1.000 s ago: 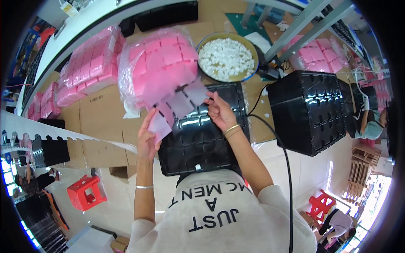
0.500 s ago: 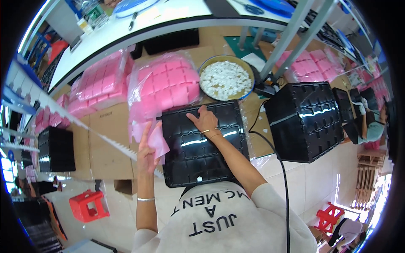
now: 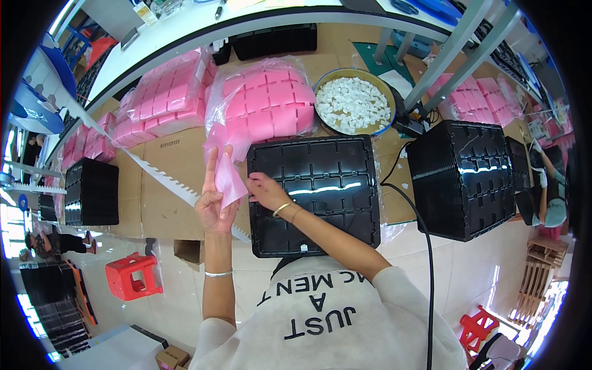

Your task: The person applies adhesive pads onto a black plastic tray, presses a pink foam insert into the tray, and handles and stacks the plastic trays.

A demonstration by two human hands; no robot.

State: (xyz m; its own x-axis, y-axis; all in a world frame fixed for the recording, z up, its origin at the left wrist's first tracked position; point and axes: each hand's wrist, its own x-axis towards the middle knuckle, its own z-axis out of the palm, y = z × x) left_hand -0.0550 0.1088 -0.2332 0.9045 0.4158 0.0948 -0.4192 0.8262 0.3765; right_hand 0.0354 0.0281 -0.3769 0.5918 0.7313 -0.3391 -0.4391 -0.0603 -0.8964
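My left hand is raised at the left side of a black plastic tray, palm up. It grips thin pink sheets between thumb and palm, with two fingers stretched out behind them. My right hand is over the tray's left edge, its fingers slightly bent and apart. Those fingertips are close to the sheets' right edge; whether they touch is unclear. The black tray lies flat in front of me with moulded compartments, and a small white piece rests by its near edge.
Beyond the tray are a wrapped stack of pink packs and a round bowl of small white pieces. Stacked black trays stand at the right, with a black cable hanging before them. A white toothed strip crosses the cardboard at left.
My right hand has moved left and nearer from the tray's far part to beside the pink sheets. My left hand still holds the sheets. The view has shifted slightly.
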